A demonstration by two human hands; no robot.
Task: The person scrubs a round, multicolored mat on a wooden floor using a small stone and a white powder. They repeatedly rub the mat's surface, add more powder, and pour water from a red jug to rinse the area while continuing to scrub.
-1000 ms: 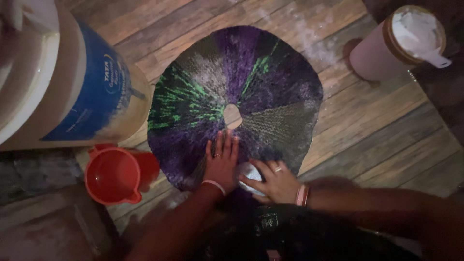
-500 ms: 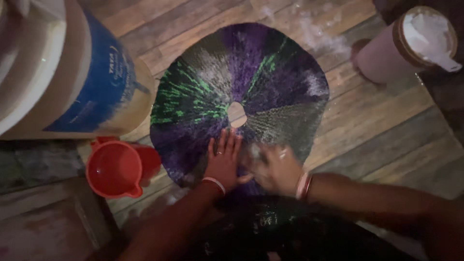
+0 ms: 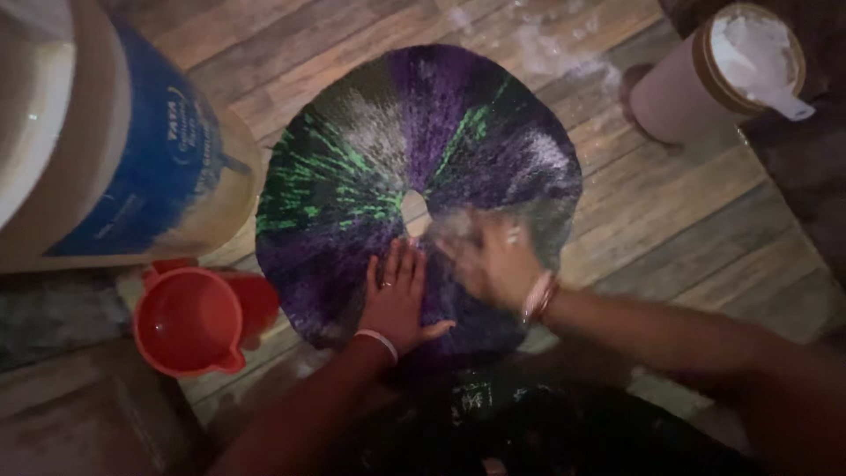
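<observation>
Since the earlier frames, the right hand [image 3: 495, 262] had been swept up from the near edge of the round woven mat of purple, green and grey [image 3: 419, 181] toward its central hole; it was blurred, so its fingers' state could not be told. White powder had been smeared across the weave. The left hand [image 3: 397, 300] was pressed flat, fingers spread, on the mat, which lay on the wooden plank floor [image 3: 687, 211].

A red plastic jug [image 3: 189, 319] appeared empty; a pinkish cup [image 3: 705, 75] was filled with white powder.

floor: worn wooden planks [image 3: 679, 220], dusted with white powder [image 3: 551, 53] up top
light: pretty dim, dark corners
</observation>
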